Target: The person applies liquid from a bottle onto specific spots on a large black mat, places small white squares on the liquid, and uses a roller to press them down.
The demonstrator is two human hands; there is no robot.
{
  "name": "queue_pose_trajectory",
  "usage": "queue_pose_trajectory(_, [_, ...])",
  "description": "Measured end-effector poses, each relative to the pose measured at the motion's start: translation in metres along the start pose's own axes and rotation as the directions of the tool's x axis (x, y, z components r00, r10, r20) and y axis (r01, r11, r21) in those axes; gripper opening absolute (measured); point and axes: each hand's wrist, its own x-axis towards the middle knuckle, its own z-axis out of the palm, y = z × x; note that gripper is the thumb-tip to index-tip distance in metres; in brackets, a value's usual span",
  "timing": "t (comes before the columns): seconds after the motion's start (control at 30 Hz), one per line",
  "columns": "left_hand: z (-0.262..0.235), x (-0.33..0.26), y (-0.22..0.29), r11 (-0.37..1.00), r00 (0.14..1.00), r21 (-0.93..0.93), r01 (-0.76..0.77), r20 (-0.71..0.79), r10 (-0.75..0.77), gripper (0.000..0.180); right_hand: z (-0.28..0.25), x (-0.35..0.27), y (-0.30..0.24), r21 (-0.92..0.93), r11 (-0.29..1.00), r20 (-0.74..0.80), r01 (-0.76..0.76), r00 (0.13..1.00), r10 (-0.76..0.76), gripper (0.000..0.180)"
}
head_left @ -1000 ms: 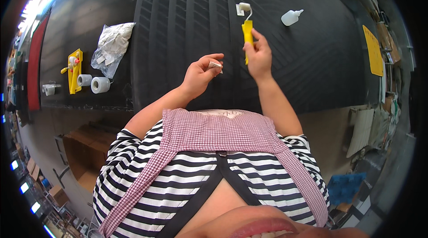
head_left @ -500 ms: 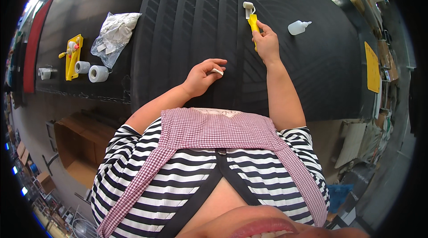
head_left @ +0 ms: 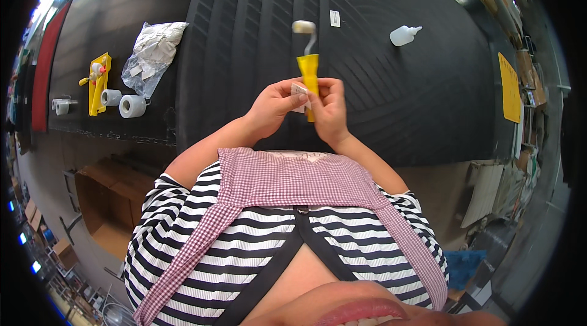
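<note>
My right hand [head_left: 328, 109] grips the yellow handle of a small roller tool [head_left: 307, 63], its pale roller head pointing away from me over the big black grooved tyre tread [head_left: 257, 26]. My left hand [head_left: 275, 105] has come in against the right one and pinches a small white patch [head_left: 299, 89] beside the handle. Both hands sit together above the near edge of the tread. A small white label [head_left: 334, 18] lies stuck on the tread just beyond the roller head.
A white squeeze bottle [head_left: 403, 34] lies on the tread to the right. On the left are a crumpled plastic bag [head_left: 151, 54], a yellow tool card [head_left: 98, 81], and white tape rolls [head_left: 131, 106]. A yellow sheet [head_left: 509, 87] lies at far right. A cardboard box [head_left: 104, 204] stands below.
My right hand pulled the roller back from the white label toward me. My left hand moved right with the small patch until both hands met.
</note>
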Motion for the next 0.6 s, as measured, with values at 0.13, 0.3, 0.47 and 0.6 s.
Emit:
queue_pose_trajectory(0.13, [0.007,0.005,-0.009,0.998,0.984,0.054,-0.033,-0.175,0.042,0.024,0.001,0.006,0.011,-0.21,0.965,0.112,0.16,0.984,-0.139,0.024])
queue_pose_trajectory(0.3, [-0.025,-0.019,0.018,0.95,0.905,0.187,-0.25,-0.305,0.298,0.019,-0.098,0.071,-0.009,-0.236,0.951,-0.469,0.198,0.834,-0.29,0.023])
queue_pose_trajectory(0.47, [-0.075,-0.063,0.026,0.878,0.896,0.445,-0.174,-0.299,0.329,0.012,-0.204,0.147,-0.01,-0.632,0.774,-0.592,0.032,0.624,-0.51,0.074])
queue_pose_trajectory(0.6, [-0.075,-0.072,0.003,0.871,0.896,0.47,-0.141,-0.314,0.315,0.008,-0.226,0.179,0.0,-0.584,0.812,-0.605,0.0,0.667,-0.435,0.054])
